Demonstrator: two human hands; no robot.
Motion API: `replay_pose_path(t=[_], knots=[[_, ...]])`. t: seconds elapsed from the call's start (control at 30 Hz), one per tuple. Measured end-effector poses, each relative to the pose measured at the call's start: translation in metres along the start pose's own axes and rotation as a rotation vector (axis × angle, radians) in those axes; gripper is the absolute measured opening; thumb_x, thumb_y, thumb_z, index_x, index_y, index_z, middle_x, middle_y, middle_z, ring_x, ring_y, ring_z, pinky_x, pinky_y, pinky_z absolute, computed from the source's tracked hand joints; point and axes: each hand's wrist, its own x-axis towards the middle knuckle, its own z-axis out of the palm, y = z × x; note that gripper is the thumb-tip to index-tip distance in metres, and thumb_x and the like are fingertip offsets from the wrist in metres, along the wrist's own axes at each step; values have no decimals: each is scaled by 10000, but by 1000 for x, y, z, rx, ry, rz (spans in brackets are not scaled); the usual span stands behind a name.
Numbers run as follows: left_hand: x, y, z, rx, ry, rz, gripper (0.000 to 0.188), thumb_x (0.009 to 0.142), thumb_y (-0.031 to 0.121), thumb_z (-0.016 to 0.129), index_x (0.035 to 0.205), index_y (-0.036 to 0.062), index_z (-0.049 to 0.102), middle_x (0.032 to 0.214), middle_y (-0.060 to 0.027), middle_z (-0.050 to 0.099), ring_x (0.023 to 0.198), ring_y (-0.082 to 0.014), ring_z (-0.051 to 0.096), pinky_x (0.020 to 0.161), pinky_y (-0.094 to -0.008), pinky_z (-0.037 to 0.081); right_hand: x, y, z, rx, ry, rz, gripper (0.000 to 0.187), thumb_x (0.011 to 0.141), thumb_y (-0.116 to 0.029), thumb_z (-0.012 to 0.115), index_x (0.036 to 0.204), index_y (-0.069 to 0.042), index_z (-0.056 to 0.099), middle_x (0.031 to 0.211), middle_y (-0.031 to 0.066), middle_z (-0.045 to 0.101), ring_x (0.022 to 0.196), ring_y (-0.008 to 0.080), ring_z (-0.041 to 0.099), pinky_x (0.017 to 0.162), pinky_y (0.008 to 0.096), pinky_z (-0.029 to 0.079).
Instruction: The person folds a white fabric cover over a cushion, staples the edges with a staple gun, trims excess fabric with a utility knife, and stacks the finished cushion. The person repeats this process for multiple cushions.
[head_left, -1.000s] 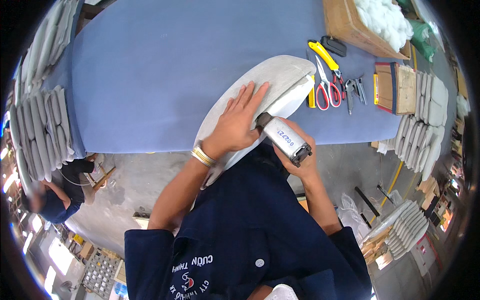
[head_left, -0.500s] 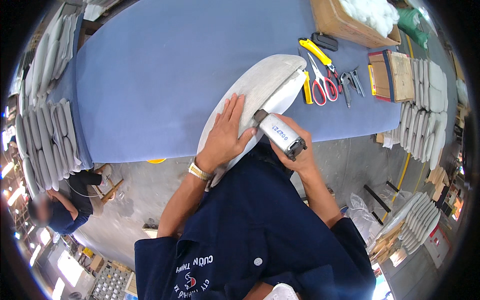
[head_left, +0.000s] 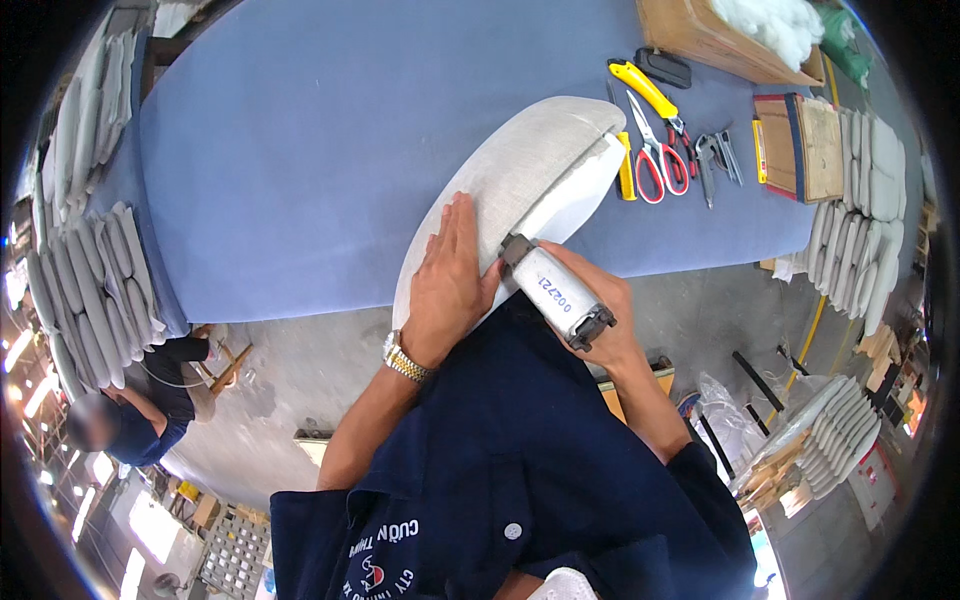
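Grey padded panel (head_left: 500,180), in the head view: it lies aslant over the near edge of the blue tabletop (head_left: 300,150), its far end resting toward the tools on the right and its near end reaching past the edge toward the person's dark blue shirt (head_left: 460,440). Grey fabric covers its upper left side; a white surface (head_left: 575,195) shows along the right.

The left hand (head_left: 445,290) presses on the grey fabric, its fingers flat and extended, nearly side by side, with the thumb spread out toward the nose of a silver tool (head_left: 555,290). A watch (head_left: 405,360) circles the left wrist. The right hand (head_left: 608,300) holds that tool, fingers closed around its body; most of them are hidden beneath it. The tool's dark nose is at the border between fabric and white surface; whether it touches, I cannot tell.

Just beside the panel's far end lies a yellow cutter (head_left: 627,175), then red-handled scissors (head_left: 650,147). Beyond them stand a carton (head_left: 710,45) of white stuffing (head_left: 775,30) and a smaller brown box (head_left: 820,150). Grey cushions (head_left: 90,300) are stacked at the left.
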Motion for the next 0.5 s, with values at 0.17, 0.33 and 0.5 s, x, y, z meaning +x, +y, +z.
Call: replay_pose_path(t=[0.17,0.33,0.5], knots=[[4,2,4,-5,46,5,880,857,99,746,1568,-91,263,1578,-316,399,1462,-432,424,1170,-459,425,9,-6,-4,11,-74,152,551,802,-52,760,1338,3,646,1231,202,724,1074,281,750,901,326,573],[2,-2,3,-48,67,2,888,838,136,784,1559,-76,313,1583,-311,401,1469,-433,420,1125,-548,461,4,0,-1,-32,-60,70,570,793,-49,766,1346,4,640,1235,193,725,1072,298,747,912,332,570],[1,-2,2,-42,70,8,879,818,104,769,1555,-74,324,1578,-297,417,1461,-439,430,1129,-540,462,-5,-3,1,-52,-62,-1,612,796,-197,782,1366,-26,639,1220,211,722,1049,327,742,891,360,566]])
